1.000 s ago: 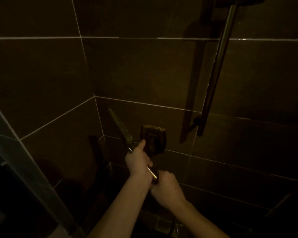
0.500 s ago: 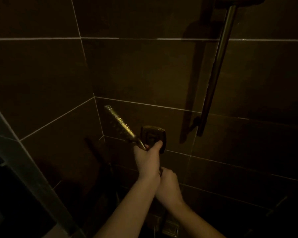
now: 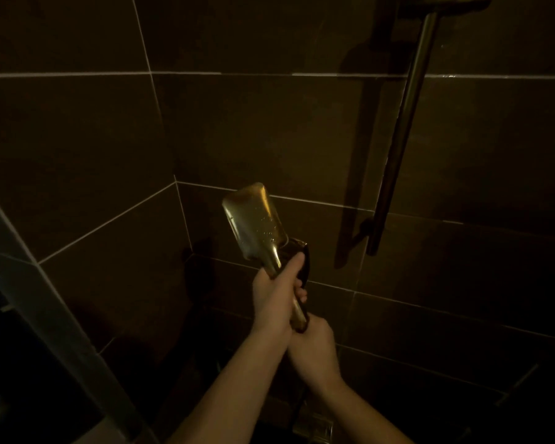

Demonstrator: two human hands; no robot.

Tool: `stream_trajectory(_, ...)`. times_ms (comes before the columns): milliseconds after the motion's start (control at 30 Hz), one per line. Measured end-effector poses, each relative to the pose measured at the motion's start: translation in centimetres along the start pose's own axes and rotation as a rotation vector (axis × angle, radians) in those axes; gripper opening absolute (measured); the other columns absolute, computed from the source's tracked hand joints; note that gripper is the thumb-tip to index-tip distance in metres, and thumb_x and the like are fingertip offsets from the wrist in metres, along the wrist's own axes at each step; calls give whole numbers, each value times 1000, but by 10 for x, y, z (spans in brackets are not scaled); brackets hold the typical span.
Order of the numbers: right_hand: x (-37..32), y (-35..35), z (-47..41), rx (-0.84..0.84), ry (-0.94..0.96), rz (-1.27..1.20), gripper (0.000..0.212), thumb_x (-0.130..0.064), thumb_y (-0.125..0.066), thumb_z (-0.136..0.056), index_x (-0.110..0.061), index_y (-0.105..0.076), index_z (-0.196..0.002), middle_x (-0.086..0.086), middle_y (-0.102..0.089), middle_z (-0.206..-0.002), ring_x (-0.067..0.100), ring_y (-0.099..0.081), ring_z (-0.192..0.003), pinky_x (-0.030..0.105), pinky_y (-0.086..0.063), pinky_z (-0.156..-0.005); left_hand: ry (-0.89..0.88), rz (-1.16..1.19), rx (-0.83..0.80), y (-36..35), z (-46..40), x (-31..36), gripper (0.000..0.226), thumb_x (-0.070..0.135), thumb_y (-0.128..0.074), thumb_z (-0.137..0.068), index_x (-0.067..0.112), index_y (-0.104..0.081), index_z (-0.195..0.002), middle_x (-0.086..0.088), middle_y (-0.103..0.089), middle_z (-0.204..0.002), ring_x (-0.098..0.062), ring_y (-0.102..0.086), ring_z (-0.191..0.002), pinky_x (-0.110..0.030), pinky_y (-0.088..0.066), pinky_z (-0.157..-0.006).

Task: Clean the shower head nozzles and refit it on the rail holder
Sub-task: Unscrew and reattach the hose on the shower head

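Head view, dim shower corner. Item: shower head (image 3: pixel 255 221), rectangular, metallic, wet with droplets, its smooth back turned to the camera, raised up and tilted left in front of the corner; nozzles not visible. Item: left hand (image 3: pixel 274 302), closed round the handle just below the head, thumb up along the neck. Item: right hand (image 3: pixel 311 344), lower, closed round the bottom end of the handle, touching the left wrist. Behind the left thumb, partly hidden by the handle, a dark square wall fitting (image 3: pixel 302 262). Item: rail (image 3: pixel 401 136), a slanting metal bar on the back wall, well right of the shower head, its top bracket (image 3: pixel 442 3) at the upper edge and its lower mount near the tile joint; it casts a shadow to its left. No part of the shower head touches the rail. Surround: dark brown wall tiles (image 3: pixel 77 139) with pale grout; a pale frame edge (image 3: pixel 23 283) runs diagonally at lower left; a small metal fitting (image 3: pixel 314 427) shows between the forearms. Change from half a second before: the head then showed edge-on with its nozzle rows, and now its broad back faces the camera; both hands keep their grip.
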State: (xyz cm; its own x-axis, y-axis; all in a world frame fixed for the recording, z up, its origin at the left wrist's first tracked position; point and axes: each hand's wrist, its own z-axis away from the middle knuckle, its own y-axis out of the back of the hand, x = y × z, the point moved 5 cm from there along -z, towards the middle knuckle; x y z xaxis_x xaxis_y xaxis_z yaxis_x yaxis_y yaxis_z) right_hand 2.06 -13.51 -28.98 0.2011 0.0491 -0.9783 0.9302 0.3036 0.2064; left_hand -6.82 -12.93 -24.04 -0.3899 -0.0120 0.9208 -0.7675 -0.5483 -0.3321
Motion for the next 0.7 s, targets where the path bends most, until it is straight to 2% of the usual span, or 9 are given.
stream_trajectory(67, 5, -4, 4, -2, 5, 44, 17, -22, -66, -90, -16, -68, -73, 3, -72, -69, 19, -68, -65, 38, -56, -62, -60, 26, 92, 1, 6, -5, 23, 24, -75, -89, 10, -66, -104, 1, -56, -57, -12, -52, -49, -28, -46, -49)
stream_trajectory(133, 10, -8, 6, -31, -6, 13, 22, -21, -64, -91, -15, -67, -70, 2, -71, -67, 18, -67, -62, 37, -54, -59, -48, 63, 129, 3, 6, -6, 18, 23, -73, -91, 10, -66, -100, 3, -49, -50, -10, -43, -41, -27, -37, -42)
stream_trajectory(233, 13, -14, 10, -111, -10, -52, 27, -14, -62, -91, -16, -65, -65, 0, -67, -61, 15, -60, -57, 31, -46, -55, -20, 43, 103, 10, 6, -9, 12, 20, -67, -95, 9, -65, -99, 4, -44, -47, -9, -39, -39, -26, -33, -40)
stream_trajectory(367, 14, -20, 13, -210, -10, -102, 31, -3, -59, -91, -19, -63, -64, -5, -64, -59, 6, -58, -56, 20, -43, -53, 3, 26, 59, 20, 8, -12, 5, 12, -61, -96, 8, -60, -95, 5, -44, -47, -9, -38, -39, -27, -33, -42)
stream_trajectory(467, 17, -30, 5, -314, 4, -63, 34, -6, -58, -92, -24, -62, -63, -8, -63, -59, 5, -58, -58, 19, -44, -57, -9, 33, 85, 31, 2, -12, 4, 11, -60, -96, 10, -59, -92, 4, -44, -49, -10, -38, -41, -27, -33, -43)
stream_trajectory(567, 23, -43, -8, -466, 37, -72, 20, -19, -63, -91, -17, -64, -71, -3, -62, -68, 15, -59, -67, 32, -46, -67, -46, 13, 139, 45, -10, -12, 7, 11, -61, -95, 12, -58, -89, 3, -45, -51, -11, -41, -45, -27, -36, -45)
stream_trajectory(633, 29, -51, -16, -661, -4, -17, 8, -25, -70, -85, -20, -64, -83, -4, -65, -80, 14, -62, -78, 34, -47, -76, -58, 15, 207, 60, -19, -13, 9, 10, -62, -95, 13, -57, -88, 3, -45, -51, -11, -41, -45, -28, -37, -46)
stream_trajectory(700, 42, -50, -29, -891, -170, 108, 25, -32, -75, -79, -32, -62, -101, -12, -66, -102, 8, -63, -99, 31, -48, -87, -58, -9, 271, 78, -29, -14, 7, 9, -62, -95, 12, -58, -89, 3, -46, -51, -10, -43, -44, -27, -38, -46)
